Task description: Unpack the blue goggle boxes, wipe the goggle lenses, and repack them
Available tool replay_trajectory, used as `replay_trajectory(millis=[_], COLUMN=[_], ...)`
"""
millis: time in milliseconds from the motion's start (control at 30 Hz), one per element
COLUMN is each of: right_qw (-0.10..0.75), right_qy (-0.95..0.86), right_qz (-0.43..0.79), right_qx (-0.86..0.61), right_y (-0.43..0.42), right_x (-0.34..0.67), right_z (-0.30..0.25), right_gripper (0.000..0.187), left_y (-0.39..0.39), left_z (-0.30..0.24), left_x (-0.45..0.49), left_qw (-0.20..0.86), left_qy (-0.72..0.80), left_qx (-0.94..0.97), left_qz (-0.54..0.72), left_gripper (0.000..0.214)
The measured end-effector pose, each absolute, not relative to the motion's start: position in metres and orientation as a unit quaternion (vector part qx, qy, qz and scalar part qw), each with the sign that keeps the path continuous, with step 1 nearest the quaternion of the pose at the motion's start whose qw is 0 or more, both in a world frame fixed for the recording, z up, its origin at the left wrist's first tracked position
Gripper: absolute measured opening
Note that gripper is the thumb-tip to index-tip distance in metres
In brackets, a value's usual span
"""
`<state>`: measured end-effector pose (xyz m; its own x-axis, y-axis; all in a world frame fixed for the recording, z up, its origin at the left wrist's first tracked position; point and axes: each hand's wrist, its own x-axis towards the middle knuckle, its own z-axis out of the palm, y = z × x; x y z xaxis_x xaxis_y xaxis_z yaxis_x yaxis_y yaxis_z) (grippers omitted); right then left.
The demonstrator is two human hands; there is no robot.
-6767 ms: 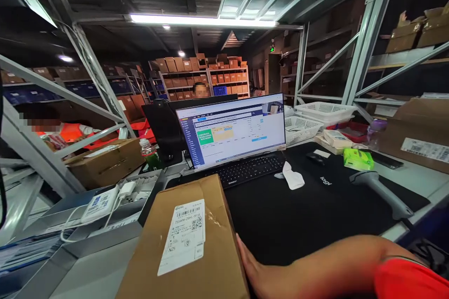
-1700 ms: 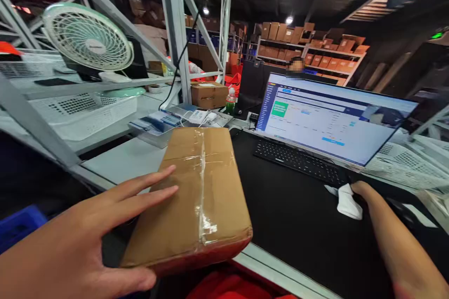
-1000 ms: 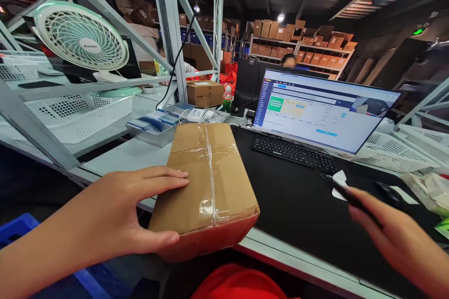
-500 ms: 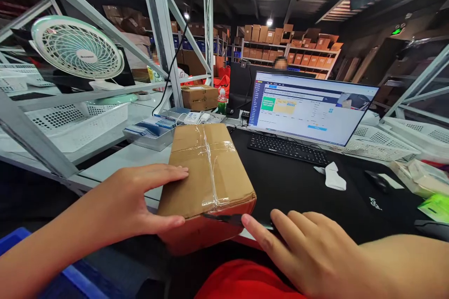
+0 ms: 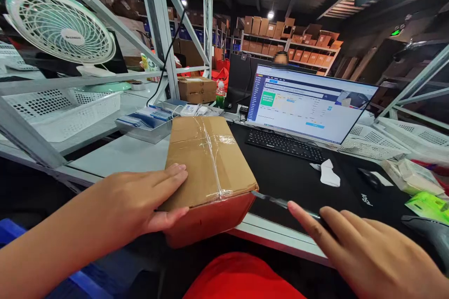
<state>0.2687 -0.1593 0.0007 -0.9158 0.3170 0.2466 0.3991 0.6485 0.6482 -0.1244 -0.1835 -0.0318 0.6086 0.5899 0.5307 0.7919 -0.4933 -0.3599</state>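
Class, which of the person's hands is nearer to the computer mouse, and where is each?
Right. The right hand, holding a blade-like tool, is on the near side of the computer mouse; the left hand is farther off to its left, on the cardboard box.

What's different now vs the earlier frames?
The box has been turned: its shipping label faced up at first, now its taped seam does. The right hand let go of the box and took up a knife, whose blade has since moved right along the near edge to the right corner. Unchanged: monitor, keyboard, and, lately, the left hand on the box.
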Motion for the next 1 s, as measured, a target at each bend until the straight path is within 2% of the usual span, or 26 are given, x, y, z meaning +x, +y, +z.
replay_trajectory(millis=[100, 233, 300, 367, 467, 567, 700, 800, 1000], right_qw=[0.062, 0.159, 0.222, 0.269, 0.334, 0.386, 0.425, 0.430, 0.446], right_qy=[-0.913, -0.910, -0.902, -0.883, -0.831, -0.789, -0.692, -0.666, -0.701], right_qz=[-0.340, -0.260, -0.154, 0.017, 0.250, 0.384, 0.534, 0.576, 0.521], right_qx=[-0.215, -0.282, -0.338, -0.384, -0.369, -0.284, -0.235, -0.198, -0.198], right_y=[-0.142, -0.102, -0.077, -0.053, -0.023, -0.001, 0.005, -0.006, -0.027], right_x=[0.289, 0.312, 0.311, 0.297, 0.256, 0.203, 0.131, 0.088, 0.066], right_z=[0.005, -0.002, -0.012, -0.024, -0.041, -0.050, -0.052, -0.054, -0.059], right_gripper=[0.070, 0.051, 0.042, 0.035, 0.026, 0.024, 0.034, 0.041, 0.035], left_y=[-0.188, -0.197, -0.198, -0.196, -0.192, -0.190, -0.188, -0.182, -0.173], left_z=[-0.025, -0.020, -0.024, -0.031, -0.041, -0.044, -0.042, -0.035, -0.022], left_x=[-0.119, -0.110, -0.106, -0.105, -0.111, -0.126, -0.152, -0.170, -0.193], left_qw=[0.365, 0.433, 0.461, 0.494, 0.523, 0.501, 0.460, 0.422, 0.355], left_qy=[-0.362, -0.337, -0.347, -0.352, -0.374, -0.389, -0.419, -0.459, -0.476], left_qx=[-0.847, -0.832, -0.814, -0.792, -0.761, -0.767, -0.772, -0.770, -0.799], left_qz=[-0.134, -0.088, -0.073, -0.070, -0.087, -0.099, -0.130, -0.135, -0.093], left_gripper=[0.043, 0.049, 0.050, 0.046, 0.039, 0.037, 0.041, 0.044, 0.043])
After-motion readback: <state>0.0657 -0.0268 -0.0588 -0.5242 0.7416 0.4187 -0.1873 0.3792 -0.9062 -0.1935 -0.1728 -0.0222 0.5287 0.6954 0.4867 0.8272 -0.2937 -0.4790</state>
